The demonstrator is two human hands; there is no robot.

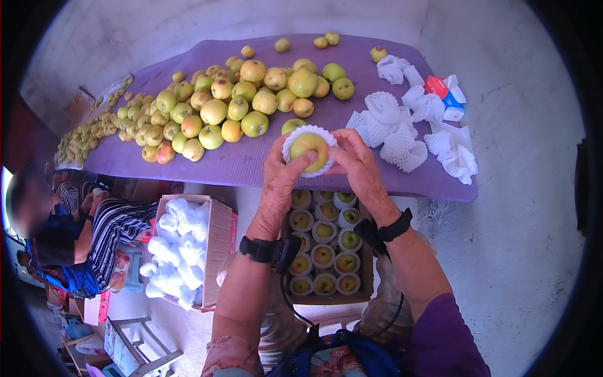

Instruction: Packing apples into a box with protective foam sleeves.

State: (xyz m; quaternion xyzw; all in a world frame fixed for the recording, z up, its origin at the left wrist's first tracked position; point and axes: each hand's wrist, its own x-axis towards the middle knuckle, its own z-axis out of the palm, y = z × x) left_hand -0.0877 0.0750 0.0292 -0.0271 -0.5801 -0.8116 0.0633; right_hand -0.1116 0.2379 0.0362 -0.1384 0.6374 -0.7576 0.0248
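Observation:
A yellow-green apple [308, 149] sits in a white foam net sleeve [311, 128], held up over the table's front edge. My left hand [280, 168] is closed round its left side, thumb lying across the apple. On the other side my right hand [359, 164] pinches the sleeve's rim with its fingers. Just behind the held fruit lies a loose green apple [293, 125]. Below my hands stands a cardboard box [342, 296] with rows of apples in foam sleeves.
A large heap of apples [213, 112] covers the left and middle of the purple tabletop [239, 168]. Loose foam sleeves [386, 125] and a red-and-blue tissue box [447, 100] lie at right. An open carton [217, 251] of foam sleeves stands left; a person [81, 239] sits beyond it.

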